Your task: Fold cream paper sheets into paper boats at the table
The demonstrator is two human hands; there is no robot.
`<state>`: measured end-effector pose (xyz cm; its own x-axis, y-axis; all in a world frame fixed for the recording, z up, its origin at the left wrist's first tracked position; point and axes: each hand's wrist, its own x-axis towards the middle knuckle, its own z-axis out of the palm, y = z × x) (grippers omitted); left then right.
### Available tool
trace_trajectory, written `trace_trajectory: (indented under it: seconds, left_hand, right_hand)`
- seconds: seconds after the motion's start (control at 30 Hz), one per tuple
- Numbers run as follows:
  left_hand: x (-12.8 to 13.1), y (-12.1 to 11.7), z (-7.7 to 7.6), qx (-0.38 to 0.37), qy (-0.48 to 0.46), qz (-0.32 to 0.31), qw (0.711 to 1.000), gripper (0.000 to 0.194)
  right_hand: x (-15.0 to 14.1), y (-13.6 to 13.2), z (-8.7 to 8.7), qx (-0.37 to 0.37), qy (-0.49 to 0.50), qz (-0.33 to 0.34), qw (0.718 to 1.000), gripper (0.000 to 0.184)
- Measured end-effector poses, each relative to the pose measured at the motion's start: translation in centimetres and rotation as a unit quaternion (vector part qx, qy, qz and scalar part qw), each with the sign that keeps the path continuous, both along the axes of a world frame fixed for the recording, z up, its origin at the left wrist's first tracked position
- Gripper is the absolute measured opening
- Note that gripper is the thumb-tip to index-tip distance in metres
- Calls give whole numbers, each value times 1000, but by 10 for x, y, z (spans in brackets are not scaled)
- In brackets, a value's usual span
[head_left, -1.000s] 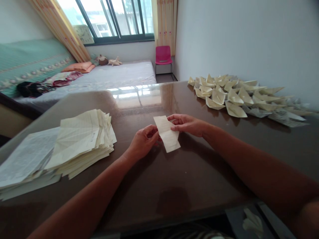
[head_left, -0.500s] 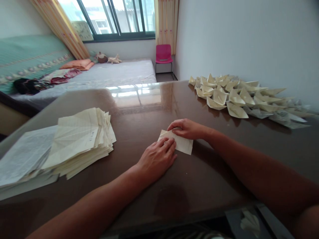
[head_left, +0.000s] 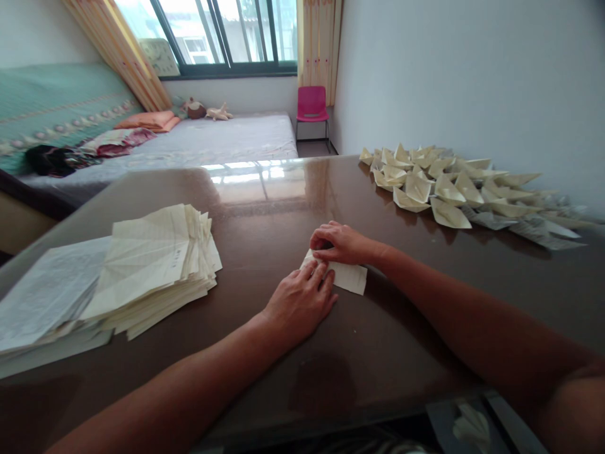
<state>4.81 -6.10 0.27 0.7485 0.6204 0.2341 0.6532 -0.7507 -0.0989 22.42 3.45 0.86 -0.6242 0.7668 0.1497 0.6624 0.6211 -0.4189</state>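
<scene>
A small folded sheet of cream paper (head_left: 350, 278) lies on the brown table, partly covered by both hands. My left hand (head_left: 302, 299) rests on its left part, fingers spread and lying flat, pressing it to the tabletop. From above, my right hand (head_left: 341, 243) reaches over the sheet's upper left edge, thumb and forefinger closed together on the paper there. The fold under the fingertips is mostly hidden. To the left sits a stack of flat cream paper sheets (head_left: 146, 252), printed and creased, apart from both hands.
Many folded paper boats (head_left: 451, 213) crowd the table's far right, beside the wall. Greyish printed sheets (head_left: 45, 290) lie at the left edge. Beyond the glossy table (head_left: 265, 233) are a bed (head_left: 255, 135) and a pink chair (head_left: 312, 104).
My right hand has shifted slightly left along the paper's upper edge, its fingers now curled more toward the left corner. My left hand stays almost in place on the sheet.
</scene>
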Motion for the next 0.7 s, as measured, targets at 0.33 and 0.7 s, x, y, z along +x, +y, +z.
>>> trace_trajectory:
  seconds: [0.33,0.7]
  left_hand:
    - [1,-2,-3,9,-13,-7,1000,40]
    - [2,-2,-6,14,-38,-9,999,37]
  right_hand:
    - [-3,1,2,-36,-2,-1,999,28]
    - [-11,13,23,-104,-123,20,987,30]
